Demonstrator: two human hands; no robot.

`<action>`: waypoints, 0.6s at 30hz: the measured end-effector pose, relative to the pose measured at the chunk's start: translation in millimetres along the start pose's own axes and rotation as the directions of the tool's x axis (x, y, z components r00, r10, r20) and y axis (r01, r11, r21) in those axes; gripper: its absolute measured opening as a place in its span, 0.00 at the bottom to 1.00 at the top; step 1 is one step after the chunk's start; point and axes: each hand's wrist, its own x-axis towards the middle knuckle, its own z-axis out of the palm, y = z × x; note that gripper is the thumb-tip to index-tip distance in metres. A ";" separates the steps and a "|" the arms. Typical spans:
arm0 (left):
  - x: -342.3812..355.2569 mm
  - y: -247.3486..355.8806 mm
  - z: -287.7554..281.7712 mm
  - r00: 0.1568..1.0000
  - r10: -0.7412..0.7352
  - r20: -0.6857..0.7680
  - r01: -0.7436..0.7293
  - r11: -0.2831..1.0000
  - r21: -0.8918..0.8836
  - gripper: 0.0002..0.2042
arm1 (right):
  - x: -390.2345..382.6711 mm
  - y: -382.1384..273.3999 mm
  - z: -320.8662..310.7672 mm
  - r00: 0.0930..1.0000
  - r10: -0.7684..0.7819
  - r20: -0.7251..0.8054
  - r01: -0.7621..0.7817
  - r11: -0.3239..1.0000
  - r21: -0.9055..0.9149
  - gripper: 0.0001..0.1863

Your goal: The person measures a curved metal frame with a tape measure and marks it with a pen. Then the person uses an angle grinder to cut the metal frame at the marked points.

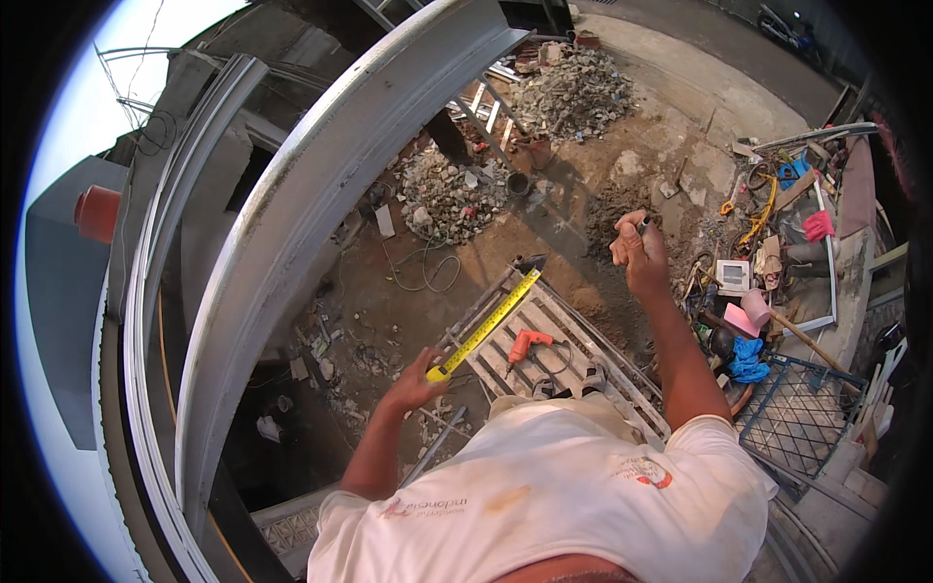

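Yellow tape [493, 320], probably light and springy, is extending beyond the left hand [416, 382], whose fingers are gripping its near end (likely the surest hold); the right hand [639, 257] is clutching a dark object [643, 224].

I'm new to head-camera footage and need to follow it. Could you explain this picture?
There's no machine here: these are a person's bare hands. The single picture comes from a wide fisheye camera on their head, looking down, so straight edges bend, like the pale beam on the left. The left hand holds a yellow tape measure, its blade pulled out. The raised right hand grips a small dark object, too small to identify. Below, an orange drill lies on a slatted platform.
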 end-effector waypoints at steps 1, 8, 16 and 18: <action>11.7 -3.5 2.2 1.000 0.028 -0.010 -0.028 1.000 0.012 0.41 | -26.4 28.9 -13.7 0.985 0.167 -0.040 -0.170 0.979 -0.108 0.25; 86.3 -42.7 36.5 0.977 0.064 0.205 -0.068 0.998 0.012 0.38 | -266.6 154.6 -54.0 0.802 0.463 -0.378 -0.596 0.670 -0.443 0.20; 138.3 -70.3 65.4 0.864 0.001 0.503 -0.113 0.975 0.192 0.32 | -487.8 222.7 8.9 0.043 0.979 -0.200 -0.935 0.110 0.338 0.18; 139.0 -67.8 73.4 0.840 -0.018 0.543 -0.131 0.963 0.234 0.31 | -516.7 247.6 33.3 0.129 0.951 -0.282 -0.886 0.238 0.397 0.17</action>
